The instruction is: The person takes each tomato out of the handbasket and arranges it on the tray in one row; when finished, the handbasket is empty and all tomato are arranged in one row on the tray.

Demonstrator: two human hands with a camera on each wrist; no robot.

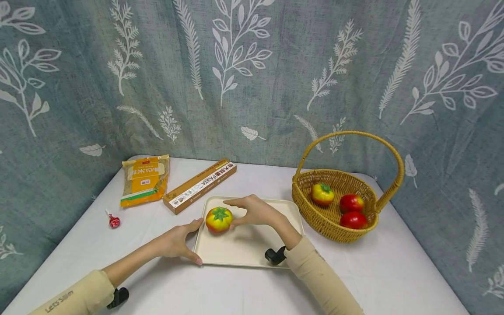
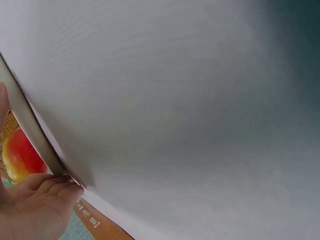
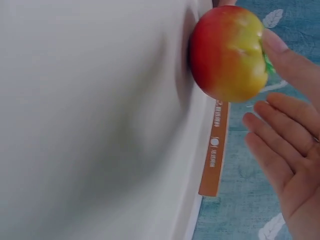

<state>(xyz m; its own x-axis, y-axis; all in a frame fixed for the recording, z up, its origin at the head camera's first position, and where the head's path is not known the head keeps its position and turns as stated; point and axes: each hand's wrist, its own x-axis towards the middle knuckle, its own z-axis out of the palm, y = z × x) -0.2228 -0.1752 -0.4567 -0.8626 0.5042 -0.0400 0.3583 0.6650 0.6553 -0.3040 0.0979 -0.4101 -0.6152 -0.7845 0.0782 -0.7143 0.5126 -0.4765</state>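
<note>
A red-and-yellow tomato [image 1: 219,219] with a green leafy top sits near the left side of a cream rectangular tray [image 1: 244,251]. My right hand [image 1: 256,212] is over the tray just right of the tomato, fingers and thumb spread. The right wrist view shows the thumb of the right hand [image 3: 300,145] beside the tomato [image 3: 227,55]; whether it touches cannot be told. My left hand [image 1: 177,241] rests at the tray's left edge, thumb and fingers spread along it. In the left wrist view, the straight fingers of the left hand [image 2: 42,205] meet the tray rim [image 2: 32,130].
A handled wicker basket [image 1: 311,214] at the right holds a similar tomato [image 1: 322,194] and two red fruits [image 1: 351,204]. Behind the tray lie a pasta box [image 1: 201,186] and a yellow grain bag [image 1: 145,180]. A red lollipop [image 1: 114,221] lies at the left.
</note>
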